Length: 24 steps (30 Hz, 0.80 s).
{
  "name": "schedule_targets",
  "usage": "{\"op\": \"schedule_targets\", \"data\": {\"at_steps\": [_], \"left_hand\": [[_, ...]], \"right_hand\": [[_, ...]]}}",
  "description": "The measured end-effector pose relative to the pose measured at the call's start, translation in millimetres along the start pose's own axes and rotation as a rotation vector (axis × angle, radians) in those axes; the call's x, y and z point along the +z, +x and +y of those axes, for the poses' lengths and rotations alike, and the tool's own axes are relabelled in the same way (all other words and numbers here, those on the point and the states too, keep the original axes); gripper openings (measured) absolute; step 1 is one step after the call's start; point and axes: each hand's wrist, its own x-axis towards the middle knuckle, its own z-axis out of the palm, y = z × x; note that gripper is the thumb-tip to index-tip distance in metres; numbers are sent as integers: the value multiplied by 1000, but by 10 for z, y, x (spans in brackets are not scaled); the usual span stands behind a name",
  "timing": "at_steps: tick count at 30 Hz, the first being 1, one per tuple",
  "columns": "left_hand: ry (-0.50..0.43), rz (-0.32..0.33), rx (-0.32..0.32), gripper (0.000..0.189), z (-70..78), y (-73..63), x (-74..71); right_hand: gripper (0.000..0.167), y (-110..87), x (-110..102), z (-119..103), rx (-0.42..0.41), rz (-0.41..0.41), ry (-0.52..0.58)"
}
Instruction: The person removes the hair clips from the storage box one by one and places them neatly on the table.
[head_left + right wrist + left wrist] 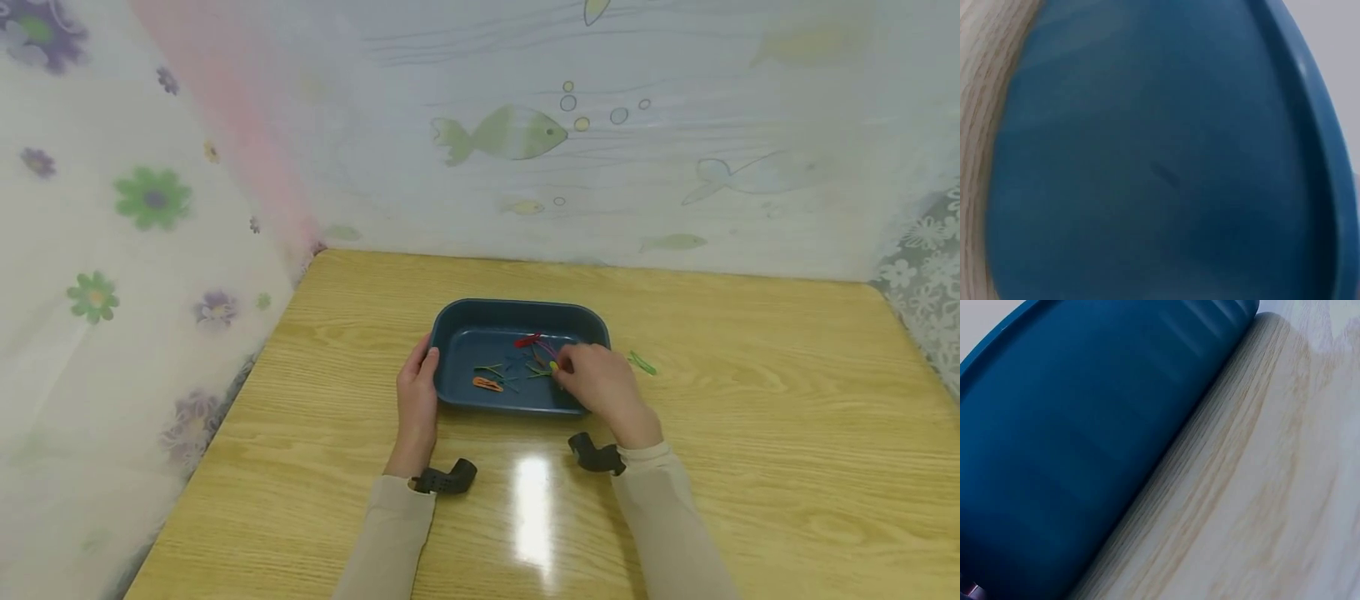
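Note:
A dark blue rectangular tub (517, 410) stands on the table with hair clips scattered on its floor. My left hand (417, 396) grips the tub's left end, its thumb over the rim. Reaching over the right end, my right hand (600, 379) has its fingers curled down inside and pinches a small yellow clip (554, 366), mostly hidden by the fingers. Close by lie a red clip (527, 340), an orange snap clip (487, 384) and several thin green and blue ones. Both wrist views show mainly the tub's outer wall (1097, 425), without the fingers' work.
A light green hair clip (642, 362) lies on the wooden table (765, 400), right of the tub. Behind the table hangs a pale sheet with fish drawings (517, 133). A flowered sheet (153, 198) borders the left side.

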Motion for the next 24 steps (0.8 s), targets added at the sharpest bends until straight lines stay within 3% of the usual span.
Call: {"op": "schedule_targets", "data": {"at_steps": [13,24], "left_hand": [[5,1,8,38,74,-42,9],[-3,-15,5,38,69,-64,18]], "right_hand": [[12,-7,-74,22,6,-1,171],[20,-35,-170,81,7,64,282]]}}
